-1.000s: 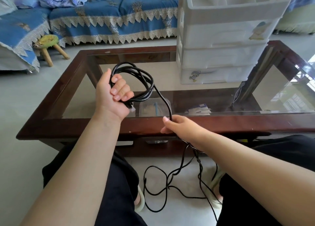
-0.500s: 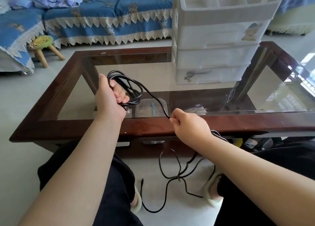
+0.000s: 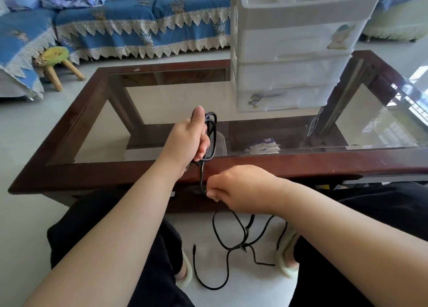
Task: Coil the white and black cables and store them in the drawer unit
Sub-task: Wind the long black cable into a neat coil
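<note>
My left hand [image 3: 188, 140] grips a bundle of loops of the black cable [image 3: 212, 135] over the near edge of the glass table, thumb pointing up. One strand runs down from the loops to my right hand [image 3: 234, 187], which pinches it in front of the table's wooden rail. Below that hand the loose rest of the cable lies tangled on the floor between my feet. The white plastic drawer unit [image 3: 291, 73] stands on the table at the far right, its drawers closed. No white cable is visible.
The glass-topped table has a dark wooden frame [image 3: 301, 165]; papers and a clear box lie on its lower shelf. A blue sofa [image 3: 143, 19] with lace trim stands behind, with a small stool [image 3: 56, 59] at left. My knees flank the floor cable.
My left hand has turned thumb-up and dropped toward the table's near edge with the coil. My right hand has slid down the strand, below the table rail.
</note>
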A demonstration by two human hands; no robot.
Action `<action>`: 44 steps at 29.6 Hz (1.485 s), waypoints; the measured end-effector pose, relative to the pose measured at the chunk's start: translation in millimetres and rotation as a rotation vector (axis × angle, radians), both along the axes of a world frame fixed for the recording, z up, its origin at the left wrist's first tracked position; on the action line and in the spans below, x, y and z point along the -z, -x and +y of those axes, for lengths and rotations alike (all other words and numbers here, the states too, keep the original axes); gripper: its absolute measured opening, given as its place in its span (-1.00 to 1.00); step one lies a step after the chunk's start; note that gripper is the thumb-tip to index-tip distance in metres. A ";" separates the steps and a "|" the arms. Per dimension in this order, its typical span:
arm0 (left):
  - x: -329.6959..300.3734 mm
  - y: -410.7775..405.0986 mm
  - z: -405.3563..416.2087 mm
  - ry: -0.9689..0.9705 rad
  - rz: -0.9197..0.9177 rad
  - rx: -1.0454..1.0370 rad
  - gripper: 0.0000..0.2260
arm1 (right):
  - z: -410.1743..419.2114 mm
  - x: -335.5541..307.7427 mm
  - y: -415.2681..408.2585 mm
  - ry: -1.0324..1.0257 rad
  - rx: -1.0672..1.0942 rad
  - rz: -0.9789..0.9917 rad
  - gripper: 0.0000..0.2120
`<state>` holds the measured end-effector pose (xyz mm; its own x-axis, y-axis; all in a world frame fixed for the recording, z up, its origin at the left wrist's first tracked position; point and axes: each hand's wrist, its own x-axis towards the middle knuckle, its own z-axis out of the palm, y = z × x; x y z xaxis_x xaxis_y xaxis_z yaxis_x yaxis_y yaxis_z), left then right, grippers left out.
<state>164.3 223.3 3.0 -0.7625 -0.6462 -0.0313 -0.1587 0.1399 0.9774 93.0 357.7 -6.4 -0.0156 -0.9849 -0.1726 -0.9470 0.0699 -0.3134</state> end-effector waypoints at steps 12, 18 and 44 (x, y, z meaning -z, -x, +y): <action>6.5 15.2 17.0 0.073 -0.362 0.052 -0.47 | 1.2 -22.8 19.4 0.243 0.090 -0.105 -0.75; 3.8 17.6 17.7 -0.334 -0.333 0.110 -0.47 | -2.7 -29.0 22.0 0.359 0.228 -0.137 -0.69; 3.0 -1.1 20.9 -0.202 -0.233 0.341 -0.41 | -6.9 -31.6 61.0 0.319 0.362 -0.250 -0.71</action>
<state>165.3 244.2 -0.1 -0.8880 -0.3230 -0.3273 -0.3560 0.0323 0.9339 32.0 350.8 25.2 -0.3604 -0.9283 0.0920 -0.7739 0.2425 -0.5850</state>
